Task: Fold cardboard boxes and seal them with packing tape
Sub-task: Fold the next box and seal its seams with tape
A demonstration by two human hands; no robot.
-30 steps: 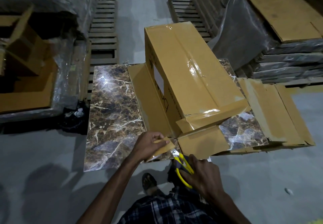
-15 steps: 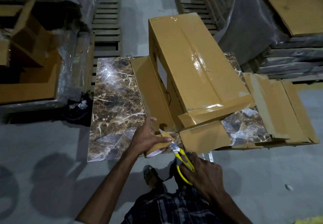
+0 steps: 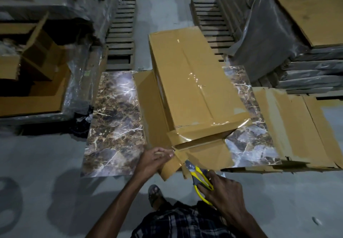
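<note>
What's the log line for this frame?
left hand: holds packing tape at cardboard box corner | right hand: yellow scissors, blades at tape | step: cutting

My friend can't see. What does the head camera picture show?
A person's right hand holds yellow scissors with the blades at a strip of brown packing tape. The left hand grips this strip at the near end of a taped cardboard box. The box lies on a marbled slab in a dim warehouse.

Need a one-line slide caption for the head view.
Left hand holds tape at the box corner; right hand sets yellow scissors to it.
</note>
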